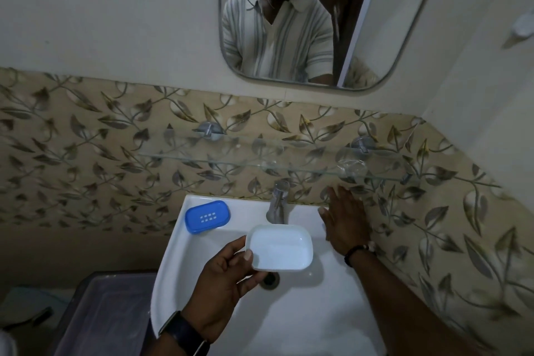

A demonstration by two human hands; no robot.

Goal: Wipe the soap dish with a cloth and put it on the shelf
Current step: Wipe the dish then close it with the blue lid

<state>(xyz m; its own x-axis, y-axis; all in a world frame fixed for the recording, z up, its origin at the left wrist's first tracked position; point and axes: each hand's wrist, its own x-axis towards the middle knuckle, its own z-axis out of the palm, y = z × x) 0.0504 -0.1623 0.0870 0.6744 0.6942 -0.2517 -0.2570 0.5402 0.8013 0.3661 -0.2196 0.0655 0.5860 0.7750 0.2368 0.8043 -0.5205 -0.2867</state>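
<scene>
Left hand point(222, 286) fingers pinch white soap dish point(281, 247); right hand point(345, 220) spread, seemingly above sink point(179, 269).

White ceramic corner washbasin point(303, 312): blue plastic slotted soap-dish insert point(207, 216) lies on its rear left rim. Clear glass wall shelf point(231, 159) above carries a crumpled transparent item point(351, 167) (identity unclear) near its right bracket.

Left hand point(222, 283) is up in front, palm turned inward, thumb pressed over the near rim and fingers curled beneath what it grips, a dark watch on the wrist. Right hand point(345, 222) reaches further forward, flat and empty, fingers straight and together, a thin band at the wrist, forearm stretched long.
</scene>
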